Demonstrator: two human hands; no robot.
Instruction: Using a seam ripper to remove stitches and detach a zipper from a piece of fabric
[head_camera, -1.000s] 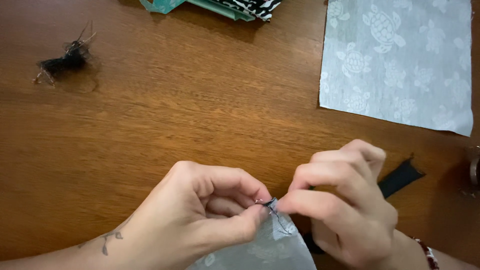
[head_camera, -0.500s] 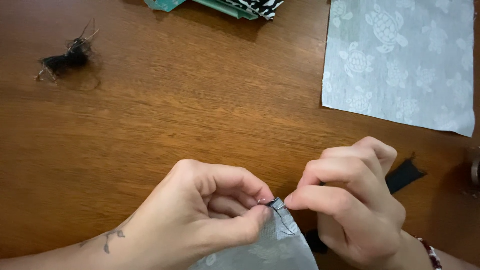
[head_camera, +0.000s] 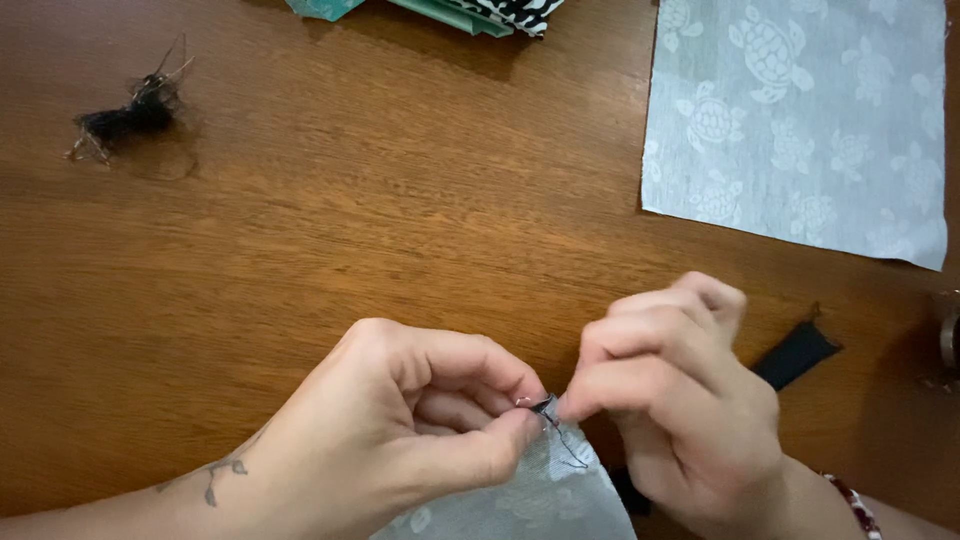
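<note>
My left hand (head_camera: 400, 435) pinches the top corner of a pale grey-blue fabric piece (head_camera: 540, 500) between thumb and forefinger, near the table's front edge. My right hand (head_camera: 675, 400) pinches the same corner from the right, fingertips meeting the left hand's. A dark thread (head_camera: 565, 440) trails from that corner over the fabric. Whether a needle is held there I cannot tell. A black strap (head_camera: 795, 355) pokes out from behind my right hand.
A larger sheet of the same turtle-print fabric (head_camera: 800, 120) lies flat at the back right. A tangle of black thread scraps (head_camera: 125, 118) sits at the back left. Folded patterned fabrics (head_camera: 470, 12) lie at the far edge. A metal object (head_camera: 948, 340) shows at the right border.
Both hands stay pinched on the fabric corner; my right hand's fingers have shifted slightly at the pinch. Nothing else has moved.
</note>
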